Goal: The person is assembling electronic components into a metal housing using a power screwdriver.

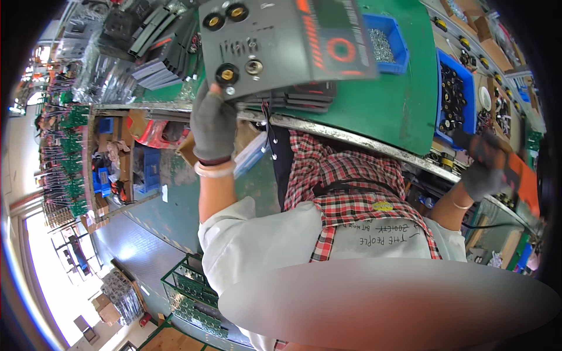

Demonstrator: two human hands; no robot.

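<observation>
My left hand (214, 123), in a grey fingerless-looking glove, grips the near left corner of a dark grey panel (275, 55). The panel is tilted up over the bench edge, with orange markings on its right part. Several round black terminals with brass centres (227, 74) sit on its left part. Out at the right, my gloved right hand (483, 178) is closed around an orange-and-black power drill (525, 182), blurred by motion. The drill's dark nose points left, near a blue bin (456, 96) of small black-and-brass parts.
Below the raised panel, more dark panels (310, 96) lie stacked on the green bench (404, 111). A blue tray (386, 44) of small screws stands behind. Further panels (161, 61) are piled at the left. A metal-edged rim (351, 137) runs along the bench front; dark wires hang over it.
</observation>
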